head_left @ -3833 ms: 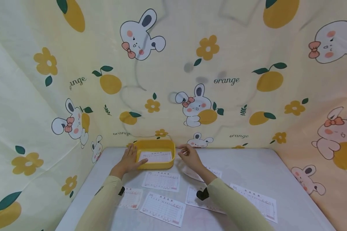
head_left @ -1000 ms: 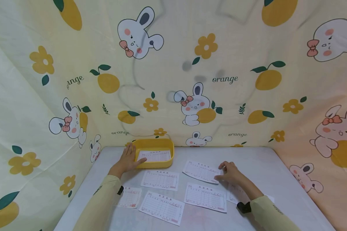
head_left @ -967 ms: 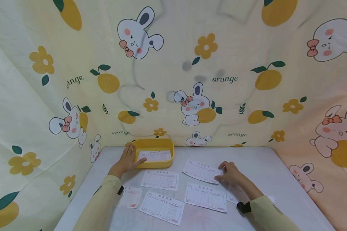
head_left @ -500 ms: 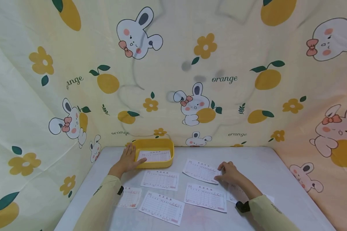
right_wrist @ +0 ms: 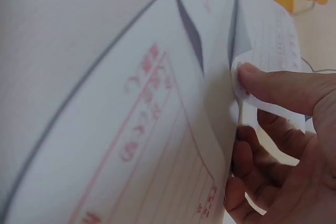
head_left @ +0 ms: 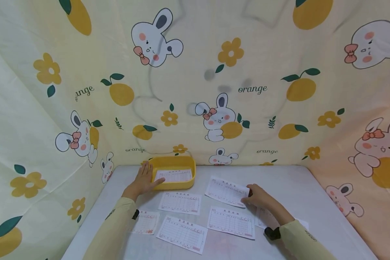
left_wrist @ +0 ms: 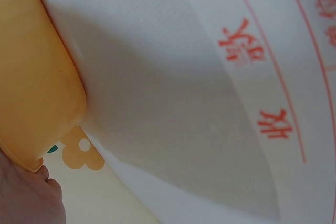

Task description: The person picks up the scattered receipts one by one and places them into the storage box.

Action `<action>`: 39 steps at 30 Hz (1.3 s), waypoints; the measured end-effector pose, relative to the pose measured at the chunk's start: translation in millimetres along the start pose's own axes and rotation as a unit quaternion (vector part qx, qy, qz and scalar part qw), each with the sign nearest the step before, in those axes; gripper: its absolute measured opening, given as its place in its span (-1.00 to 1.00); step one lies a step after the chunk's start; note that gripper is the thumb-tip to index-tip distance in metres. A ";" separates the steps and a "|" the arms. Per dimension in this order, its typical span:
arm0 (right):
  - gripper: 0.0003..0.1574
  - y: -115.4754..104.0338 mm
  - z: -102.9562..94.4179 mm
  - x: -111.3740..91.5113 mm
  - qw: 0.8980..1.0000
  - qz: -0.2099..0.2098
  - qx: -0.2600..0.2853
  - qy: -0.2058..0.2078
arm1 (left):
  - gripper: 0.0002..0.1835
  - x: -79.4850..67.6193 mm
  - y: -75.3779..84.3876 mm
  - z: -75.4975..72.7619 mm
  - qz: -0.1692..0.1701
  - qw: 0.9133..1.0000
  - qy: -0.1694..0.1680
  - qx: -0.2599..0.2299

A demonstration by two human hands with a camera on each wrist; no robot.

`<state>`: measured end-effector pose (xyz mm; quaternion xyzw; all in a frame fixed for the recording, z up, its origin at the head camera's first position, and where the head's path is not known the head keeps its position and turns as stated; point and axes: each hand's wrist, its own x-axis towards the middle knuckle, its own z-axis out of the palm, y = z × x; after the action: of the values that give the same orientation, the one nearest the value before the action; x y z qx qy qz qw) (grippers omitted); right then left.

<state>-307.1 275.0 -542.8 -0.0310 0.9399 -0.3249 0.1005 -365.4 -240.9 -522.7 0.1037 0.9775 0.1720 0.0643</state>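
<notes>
In the head view a yellow plastic basket stands at the table's back left, with a printed receipt slip lying inside. My left hand rests against its left corner, fingers stretched along the side wall and thumb over the front rim. To the right, my right hand pinches the right end of another receipt slip between thumb and fingers. That slip bends up slightly from the table. The right wrist view shows the thumb pressing on the slip's corner, the other fingers curled behind.
Several more receipt slips lie nearby: one before the basket, one in the front middle, one below the held slip. Another slip is partly under the right forearm. A patterned curtain encloses the table's back and sides.
My right hand has moved from beside the basket rightward to the slip's right end. In the last half second its fingers have closed in and the slip's far edge has risen. The left hand stays put.
</notes>
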 end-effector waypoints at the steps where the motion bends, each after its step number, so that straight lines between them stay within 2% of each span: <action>1: -0.46 -1.8 -0.9 -0.8 1.000 -0.003 0.001 -0.004 | 0.30 0.1 0.0 0.0 -0.001 1.000 0.000 0.001; 3: -0.49 -4.3 -1.7 -1.5 1.000 -0.012 0.001 -0.008 | 0.29 0.3 0.3 -0.2 -0.003 1.000 -0.001 0.002; 6: -0.67 -6.5 -2.0 -1.6 1.000 -0.018 0.012 -0.009 | 0.30 0.5 0.3 -0.1 -0.006 1.000 0.000 0.000; 11: -0.83 -5.1 -1.3 0.8 0.999 -0.035 0.028 0.012 | 0.31 0.5 -0.1 0.6 -0.007 1.000 0.004 0.000; 17: -0.84 -2.5 -0.7 4.7 0.996 -0.050 0.057 0.039 | 0.32 1.0 -1.4 0.6 -0.005 1.000 0.003 -0.001; 21: -0.65 -2.7 -0.9 5.7 0.994 -0.058 0.079 0.056 | 0.31 0.8 -0.7 -0.4 -0.007 1.000 0.001 0.001; 25: -0.59 -5.5 -0.8 6.8 0.992 -0.055 0.089 0.068 | 0.32 1.0 -0.3 -1.2 -0.005 1.000 0.000 0.000; 34: -0.64 -15.7 -2.7 7.7 0.985 -0.054 0.126 0.105 | 0.39 3.9 -4.0 -1.2 -0.004 1.000 -0.007 -0.002; 39: -0.65 -17.6 -3.6 8.7 0.981 -0.074 0.129 0.127 | 0.41 3.6 -4.5 0.8 -0.006 1.000 -0.007 -0.003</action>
<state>-316.5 262.3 -530.7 -0.0460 0.8903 -0.4511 -0.0412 -369.6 -244.0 -525.4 0.0989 0.9771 0.1739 0.0726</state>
